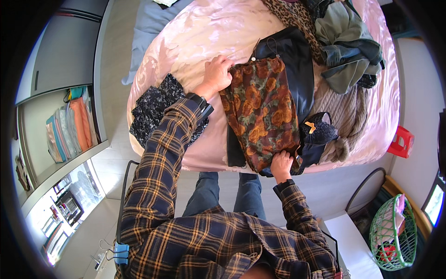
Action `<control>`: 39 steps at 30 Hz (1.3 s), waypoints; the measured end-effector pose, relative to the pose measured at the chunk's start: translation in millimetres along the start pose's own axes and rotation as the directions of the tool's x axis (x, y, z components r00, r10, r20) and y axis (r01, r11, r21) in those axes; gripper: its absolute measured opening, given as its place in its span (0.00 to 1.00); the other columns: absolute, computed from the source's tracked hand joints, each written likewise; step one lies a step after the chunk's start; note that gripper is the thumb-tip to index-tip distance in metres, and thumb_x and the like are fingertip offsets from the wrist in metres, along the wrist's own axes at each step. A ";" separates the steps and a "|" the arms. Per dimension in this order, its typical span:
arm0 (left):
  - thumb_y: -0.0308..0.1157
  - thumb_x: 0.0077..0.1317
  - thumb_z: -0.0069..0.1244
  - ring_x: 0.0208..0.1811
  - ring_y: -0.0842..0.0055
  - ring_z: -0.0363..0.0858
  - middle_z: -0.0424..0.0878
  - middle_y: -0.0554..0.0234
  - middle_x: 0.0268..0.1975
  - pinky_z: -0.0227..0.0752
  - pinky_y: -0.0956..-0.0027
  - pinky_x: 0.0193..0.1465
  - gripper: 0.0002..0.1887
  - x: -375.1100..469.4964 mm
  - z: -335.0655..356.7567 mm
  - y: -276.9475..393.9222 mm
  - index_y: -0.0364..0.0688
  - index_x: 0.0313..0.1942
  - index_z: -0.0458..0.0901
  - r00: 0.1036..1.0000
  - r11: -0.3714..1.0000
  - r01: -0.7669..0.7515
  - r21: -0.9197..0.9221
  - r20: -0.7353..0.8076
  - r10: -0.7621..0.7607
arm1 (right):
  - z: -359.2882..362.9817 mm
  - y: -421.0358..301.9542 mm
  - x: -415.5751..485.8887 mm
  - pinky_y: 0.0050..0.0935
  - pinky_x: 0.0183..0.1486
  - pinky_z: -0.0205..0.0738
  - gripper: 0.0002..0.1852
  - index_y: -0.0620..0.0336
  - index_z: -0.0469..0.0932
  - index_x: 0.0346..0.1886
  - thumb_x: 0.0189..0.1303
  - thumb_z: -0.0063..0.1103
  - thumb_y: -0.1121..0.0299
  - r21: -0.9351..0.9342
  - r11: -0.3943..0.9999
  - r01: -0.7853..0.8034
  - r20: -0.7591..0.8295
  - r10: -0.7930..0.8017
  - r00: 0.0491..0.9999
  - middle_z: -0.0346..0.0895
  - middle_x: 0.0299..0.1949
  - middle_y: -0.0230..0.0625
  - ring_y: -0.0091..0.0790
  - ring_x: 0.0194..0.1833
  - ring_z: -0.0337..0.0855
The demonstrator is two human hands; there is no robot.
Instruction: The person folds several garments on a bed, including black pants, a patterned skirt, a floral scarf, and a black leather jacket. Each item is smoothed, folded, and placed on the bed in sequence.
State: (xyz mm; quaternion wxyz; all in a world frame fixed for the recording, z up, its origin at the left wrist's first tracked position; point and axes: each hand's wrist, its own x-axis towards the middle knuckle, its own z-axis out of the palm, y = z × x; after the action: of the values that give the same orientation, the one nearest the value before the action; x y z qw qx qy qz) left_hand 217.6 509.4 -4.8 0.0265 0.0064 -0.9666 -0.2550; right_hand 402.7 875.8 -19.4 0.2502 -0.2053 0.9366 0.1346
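A folded maroon garment printed with orange roses [261, 108] lies before me on a bed with a pink satin bedspread [195, 42]. My left hand [217, 74] pinches its far left corner, close to a small white button. At the near right corner, my right hand [282, 164] grips the hem. A black satin garment [299, 66] lies partly under the rose-print cloth and sticks out beyond its far and right sides. To the left, partly hidden by my left forearm, is a black garment with a white speckled print [153, 108].
On the right of the bed lie a black lace bra [317, 130], a beige cable-knit garment [352, 115], a heap of denim and grey-green clothes [348, 45] and a leopard-print cloth [296, 15]. A red plastic stool [400, 142] and a green basket [393, 233] stand farther right. Left is an open cabinet shelf [38, 139].
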 end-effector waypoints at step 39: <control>0.28 0.62 0.56 0.17 0.79 0.75 0.78 0.62 0.27 0.66 0.74 0.18 0.09 -38.1 -34.7 -18.4 0.35 0.39 0.76 0.704 0.661 0.653 -0.368 0.616 -0.352 | -2.8 -0.5 -2.9 0.43 0.44 0.66 0.12 0.63 0.81 0.34 0.54 0.52 0.68 0.071 0.997 0.005 -0.017 -0.004 1.000 0.73 0.41 0.43 0.45 0.45 0.72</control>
State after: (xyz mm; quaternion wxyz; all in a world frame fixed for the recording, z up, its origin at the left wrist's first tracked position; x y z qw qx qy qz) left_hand 257.5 477.2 14.5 -0.2951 0.2105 -0.7755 -0.5169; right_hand 404.0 875.3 -15.6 0.2495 -0.1995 0.9424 0.0989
